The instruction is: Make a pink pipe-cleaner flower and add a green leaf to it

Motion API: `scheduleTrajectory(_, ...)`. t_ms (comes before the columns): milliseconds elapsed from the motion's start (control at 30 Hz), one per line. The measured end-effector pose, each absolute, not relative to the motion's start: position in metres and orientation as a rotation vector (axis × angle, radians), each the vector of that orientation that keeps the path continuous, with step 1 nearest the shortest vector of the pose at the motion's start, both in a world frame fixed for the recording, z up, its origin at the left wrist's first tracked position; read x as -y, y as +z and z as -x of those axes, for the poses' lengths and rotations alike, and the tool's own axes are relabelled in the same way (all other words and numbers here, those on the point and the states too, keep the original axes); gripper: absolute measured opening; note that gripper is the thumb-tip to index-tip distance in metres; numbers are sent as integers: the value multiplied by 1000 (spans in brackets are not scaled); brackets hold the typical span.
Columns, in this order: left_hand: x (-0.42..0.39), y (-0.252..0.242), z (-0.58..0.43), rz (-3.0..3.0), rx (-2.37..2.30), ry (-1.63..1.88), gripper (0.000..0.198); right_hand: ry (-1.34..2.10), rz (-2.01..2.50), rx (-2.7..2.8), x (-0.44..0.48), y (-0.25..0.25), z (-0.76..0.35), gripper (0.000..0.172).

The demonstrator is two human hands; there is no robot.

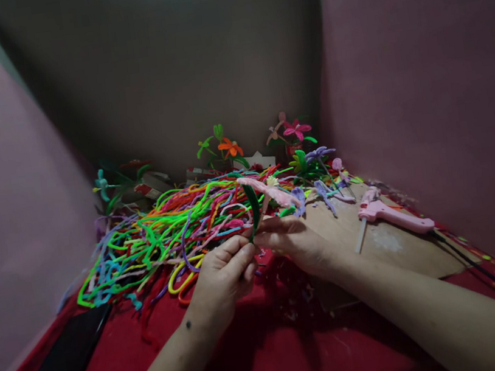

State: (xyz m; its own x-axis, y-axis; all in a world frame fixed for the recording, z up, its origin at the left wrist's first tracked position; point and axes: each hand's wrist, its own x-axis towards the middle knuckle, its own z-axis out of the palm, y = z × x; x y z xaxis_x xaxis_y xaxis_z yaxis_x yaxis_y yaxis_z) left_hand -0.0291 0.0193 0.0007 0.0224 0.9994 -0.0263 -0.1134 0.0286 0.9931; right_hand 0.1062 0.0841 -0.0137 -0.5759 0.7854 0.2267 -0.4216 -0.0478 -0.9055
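Between my two hands stands a pink pipe-cleaner flower [280, 195] with a pale yellow centre. A dark green pipe-cleaner leaf [252, 202] rises close by on its left. My left hand [225, 271] is closed, thumb and fingers pinching at the foot of the leaf. My right hand [299, 241] is closed as well, its fingers around the lower part of the flower, and its fingertips meet the left ones. The stem below is mostly hidden by the fingers.
A heap of colourful pipe cleaners [144, 237] spreads behind my hands. At right, a pink glue gun [394, 214] with a cord lies on a cardboard sheet [423, 256]. Finished flowers, one orange [230, 147] and one magenta [297, 130], stand at the back. A black flat object [56, 369] lies front left.
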Motion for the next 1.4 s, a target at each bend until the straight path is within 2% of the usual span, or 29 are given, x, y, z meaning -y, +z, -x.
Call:
scheduleTrajectory(433,-22,-5,30,-907,-875,1207,16,1861,333,1419,-89,-14,-107,21)
scheduleTrajectory(767,-23,-5,30,-956,-930,1200,18,1420,369,1567,-83,-9,-109,19)
scheduleTrajectory(900,-22,-2,29,-1126,-1127,1188,22,1452,454,1532,-85,-16,-107,18)
scheduleTrajectory(1100,-19,-3,24,-1360,-1438,1270,17,1533,521,1449,-85,-20,-104,16)
scheduleTrajectory(1400,-22,3,28,-1108,-1119,1241,24,1575,538,1536,-85,-8,-107,16)
